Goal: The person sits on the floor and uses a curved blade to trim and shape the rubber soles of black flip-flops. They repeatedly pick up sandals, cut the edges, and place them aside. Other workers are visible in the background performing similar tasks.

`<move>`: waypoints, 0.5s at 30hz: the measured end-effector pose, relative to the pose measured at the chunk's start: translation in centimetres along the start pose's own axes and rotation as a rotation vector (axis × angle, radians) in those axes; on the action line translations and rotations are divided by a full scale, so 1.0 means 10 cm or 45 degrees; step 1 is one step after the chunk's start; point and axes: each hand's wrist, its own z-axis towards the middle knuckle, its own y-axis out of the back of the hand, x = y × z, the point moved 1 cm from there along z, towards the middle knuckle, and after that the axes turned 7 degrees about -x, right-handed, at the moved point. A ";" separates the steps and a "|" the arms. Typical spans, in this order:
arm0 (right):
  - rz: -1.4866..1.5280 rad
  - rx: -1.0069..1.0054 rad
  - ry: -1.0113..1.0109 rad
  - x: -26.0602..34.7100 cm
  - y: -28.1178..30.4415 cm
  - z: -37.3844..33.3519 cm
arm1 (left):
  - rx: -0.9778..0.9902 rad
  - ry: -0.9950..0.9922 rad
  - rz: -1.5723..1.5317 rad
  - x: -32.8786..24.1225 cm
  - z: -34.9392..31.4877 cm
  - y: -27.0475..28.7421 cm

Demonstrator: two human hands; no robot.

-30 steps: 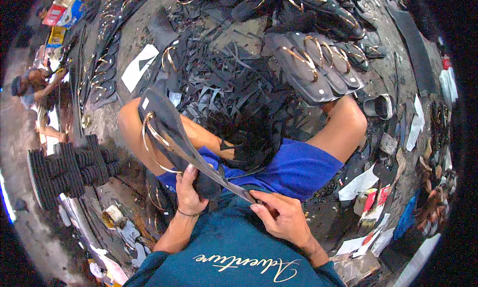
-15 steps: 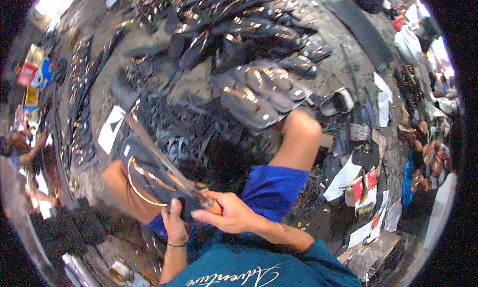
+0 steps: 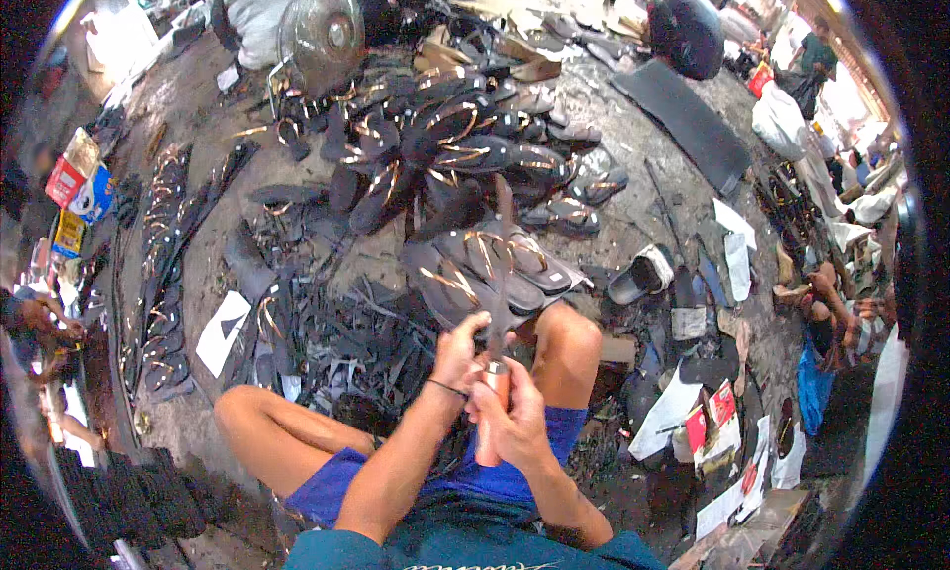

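Note:
In front of my lap, my right hand (image 3: 513,407) is closed round the orange handle of a long knife (image 3: 503,263), whose dark blade points away from me. My left hand (image 3: 459,350) is close beside the base of the blade, thumb stretched forward; its other fingers are mostly hidden, and whether it touches the knife I cannot tell. Just beyond both hands, several dark flip-flops (image 3: 450,281) with gold straps lie side by side near my right knee. Another flip-flop (image 3: 269,325) with a gold strap lies left of the dark scraps, beyond my left knee.
Dark cut strips (image 3: 346,323) cover the floor ahead. Farther off is a heap of flip-flops (image 3: 435,140), with a fan (image 3: 322,38) behind it. A black mat (image 3: 683,125) and a single slide (image 3: 641,273) lie to the right. Stacked dark pieces (image 3: 139,501) stand lower left.
The flip-flop between my hands is no longer there. Both hands have moved right and forward, and the knife has swung from pointing left to pointing straight ahead. My view has tilted up.

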 end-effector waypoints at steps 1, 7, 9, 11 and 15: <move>-0.011 -0.108 -0.157 0.02 0.17 -0.14 | -0.094 -0.076 -0.050 -0.13 -0.24 -0.11; -0.790 -0.075 -0.035 -0.35 0.27 -0.52 | -0.245 -0.165 0.352 -0.82 -0.27 0.42; -0.864 -0.084 -0.037 -0.38 0.21 -0.51 | -0.257 -0.189 0.390 -0.85 -0.28 0.37; -0.936 -0.065 -0.043 -0.44 0.17 -0.47 | -0.272 -0.213 0.396 -0.88 -0.33 0.38; -0.918 -0.111 -0.015 -0.36 0.21 -0.44 | -0.242 -0.195 0.351 -0.85 -0.32 0.39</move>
